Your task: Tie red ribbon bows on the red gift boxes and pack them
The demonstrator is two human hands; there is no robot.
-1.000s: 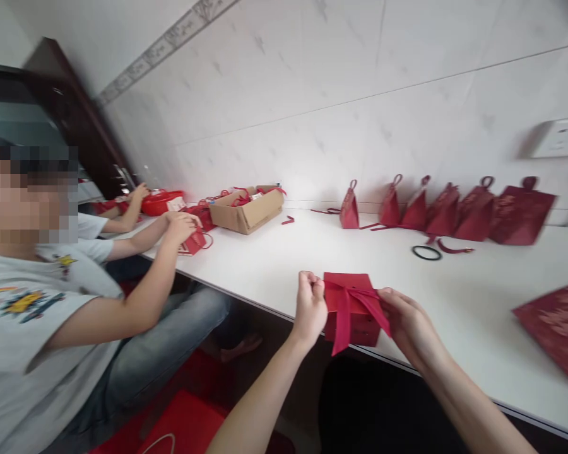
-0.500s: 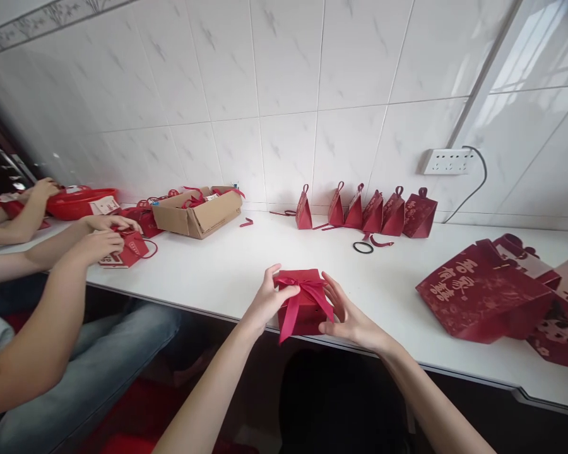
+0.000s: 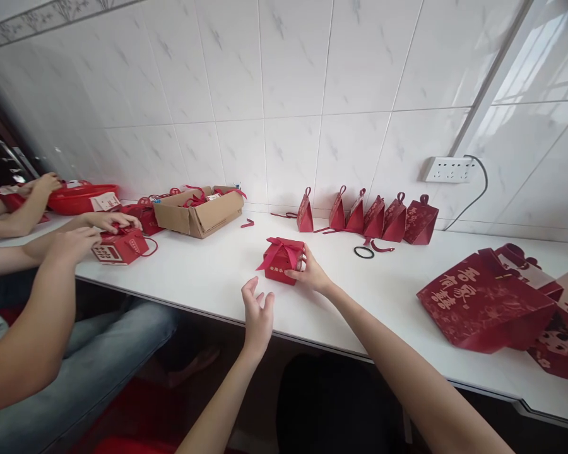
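Observation:
A small red gift box point(image 3: 279, 270) with a ribbon bow point(image 3: 284, 247) on top is on the white table, in front of me. Gripping its right side is my right hand point(image 3: 310, 271), thumb on the front face and fingers round the far edge. My left hand point(image 3: 258, 315) is apart from the box, nearer the table edge, its fingers loosely curled and separated with nothing in them. Whether the box's underside fully touches the table, I cannot tell.
Several dark red triangular boxes point(image 3: 373, 217) stand along the wall, with a black ring point(image 3: 363, 252) before them. Larger red boxes point(image 3: 483, 299) lie at the right. Leftward are a cardboard box point(image 3: 201, 217), a red basin point(image 3: 82, 199) and a co-worker's hands on a red box point(image 3: 123, 244).
The gift box has moved forward and slightly left in my right hand. My left hand has let go of it and drawn away. The co-worker's left-side box shows more of its front.

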